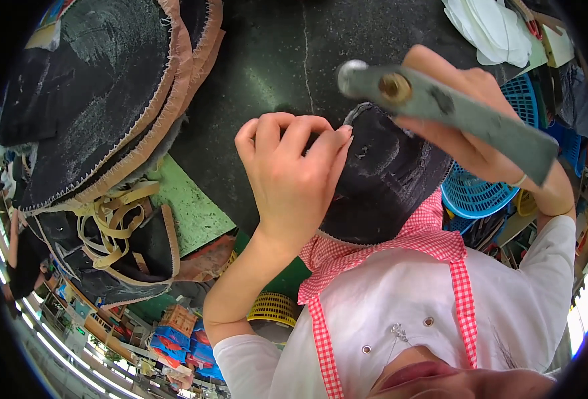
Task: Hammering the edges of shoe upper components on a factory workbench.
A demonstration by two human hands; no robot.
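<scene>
My left hand (297,159) is closed in a pinch on the folded edge of a black piece of material (380,179), with the thumb and forefinger tips at its upper left rim. This piece lies at the table's near edge, against my checked apron. Raised above its right side, my right hand (470,143) is wrapped round a hammer (467,113). The long grey hammer head tapers to a flat blade at the lower right and has a round shiny face at the upper left. That head hides most of the handle and some fingers.
Large black pieces with tan stitched borders (167,113) are stacked at the left. Tan straps (117,226) lie below them, near a green board (187,206). A blue plastic basket (473,193) stands at the right. White sheets (490,30) rest on the dark table (260,60) at the upper right.
</scene>
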